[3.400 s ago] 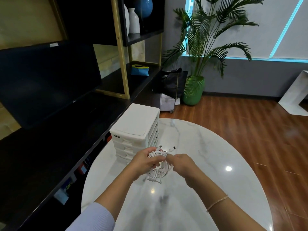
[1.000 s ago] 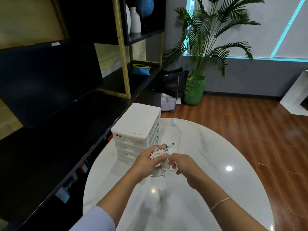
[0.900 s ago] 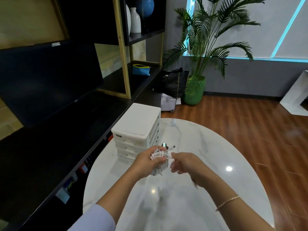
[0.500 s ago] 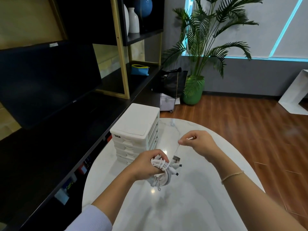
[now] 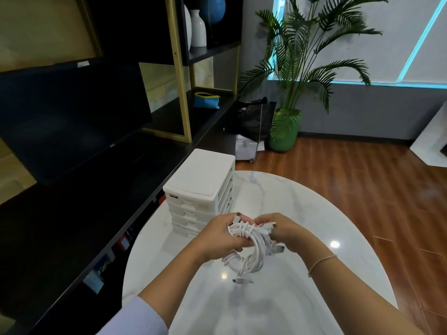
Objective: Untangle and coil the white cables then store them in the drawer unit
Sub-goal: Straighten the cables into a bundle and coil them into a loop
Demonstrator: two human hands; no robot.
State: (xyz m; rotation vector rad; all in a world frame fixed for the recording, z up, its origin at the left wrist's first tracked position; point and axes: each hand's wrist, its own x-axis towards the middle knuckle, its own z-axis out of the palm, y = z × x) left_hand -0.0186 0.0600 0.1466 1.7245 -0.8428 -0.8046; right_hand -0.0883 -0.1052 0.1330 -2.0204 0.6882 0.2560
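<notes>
A bundle of coiled white cables (image 5: 249, 256) hangs above the marble table (image 5: 278, 310), wound round at its top with a few turns of cable. My left hand (image 5: 221, 236) grips the bundle's top left side. My right hand (image 5: 283, 230) pinches the cable end at the bundle's top right. Metal plug ends stick out above my left hand, at the right side and below the coil. The white drawer unit (image 5: 202, 189) stands on the table just behind my hands, with all its drawers closed.
A black counter (image 5: 96, 201) with a dark monitor (image 5: 72, 117) runs along the left. Shelves hold vases and a blue pouch (image 5: 206, 100). A potted palm (image 5: 285, 129) and a black bag stand on the wooden floor beyond the table.
My right hand had pulled a cable end up and to the right; it has come back down to the bundle, and the end is now wound round the top of the coil.
</notes>
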